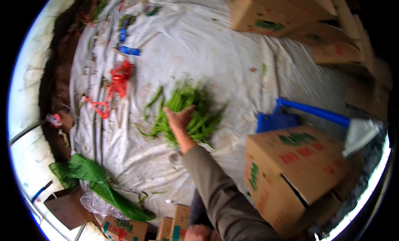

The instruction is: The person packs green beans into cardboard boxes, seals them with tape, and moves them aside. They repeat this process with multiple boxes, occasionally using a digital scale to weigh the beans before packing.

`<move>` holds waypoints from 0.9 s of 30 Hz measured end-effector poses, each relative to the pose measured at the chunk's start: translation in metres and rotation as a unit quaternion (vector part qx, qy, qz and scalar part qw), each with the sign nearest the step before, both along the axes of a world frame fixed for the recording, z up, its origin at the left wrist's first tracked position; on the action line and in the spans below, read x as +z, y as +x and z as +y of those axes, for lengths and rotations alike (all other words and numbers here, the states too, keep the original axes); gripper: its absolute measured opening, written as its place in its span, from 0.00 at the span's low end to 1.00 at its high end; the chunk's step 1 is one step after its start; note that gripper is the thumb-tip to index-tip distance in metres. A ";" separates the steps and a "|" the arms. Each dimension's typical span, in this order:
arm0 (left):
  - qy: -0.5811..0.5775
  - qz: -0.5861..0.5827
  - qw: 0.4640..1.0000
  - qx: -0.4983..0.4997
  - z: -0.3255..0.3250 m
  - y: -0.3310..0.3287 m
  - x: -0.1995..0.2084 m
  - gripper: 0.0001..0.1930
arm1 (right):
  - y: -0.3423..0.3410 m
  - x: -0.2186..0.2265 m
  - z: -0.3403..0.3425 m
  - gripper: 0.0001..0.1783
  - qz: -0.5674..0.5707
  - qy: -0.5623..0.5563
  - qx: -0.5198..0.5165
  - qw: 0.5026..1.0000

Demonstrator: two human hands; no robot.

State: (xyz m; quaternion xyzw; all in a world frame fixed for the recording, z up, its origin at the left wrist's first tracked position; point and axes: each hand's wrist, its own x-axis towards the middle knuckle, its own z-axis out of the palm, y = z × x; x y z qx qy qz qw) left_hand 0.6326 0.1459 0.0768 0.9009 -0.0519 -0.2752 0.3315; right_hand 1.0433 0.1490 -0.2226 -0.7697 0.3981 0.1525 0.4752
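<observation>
A loose heap of long green peppers [178, 97] lies on the pale ground sheet near the middle of the view. My right hand [179, 117] reaches into it from the lower right in a brown-grey sleeve. Thumb and fingers curve around some of the peppers, and the fingertips are hidden among them. My left hand [198, 233] shows only as a blurred patch at the lower edge, beside a dark trouser leg. Its fingers cannot be made out.
A printed cardboard box [291, 166] stands at right, beside a blue stool-like object [277, 121]. More cartons [274, 12] are at the far right. Red plastic strips [120, 79] and a blue roll [129, 50] lie left; green sheeting [97, 180] is near left.
</observation>
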 end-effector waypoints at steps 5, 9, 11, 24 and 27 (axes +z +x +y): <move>-0.007 0.094 0.974 0.207 -0.026 0.075 0.021 0.10 | -0.107 0.089 0.010 0.54 -0.048 0.135 0.019 0.989; -0.115 0.216 0.952 0.182 -0.024 0.053 0.021 0.09 | -0.198 0.262 -0.023 0.22 -0.009 0.304 0.121 0.945; -0.142 0.239 0.946 0.168 -0.040 0.062 0.031 0.08 | -0.234 0.323 -0.060 0.13 -0.076 0.323 0.096 0.938; -0.115 -0.256 0.946 -0.161 -0.306 0.171 0.182 0.23 | -0.360 0.405 -0.515 0.13 -0.081 0.089 -0.297 0.947; 0.033 -0.287 0.914 -0.284 -0.390 0.198 0.130 0.29 | -0.385 0.390 -0.532 0.14 -0.097 0.180 -0.295 0.933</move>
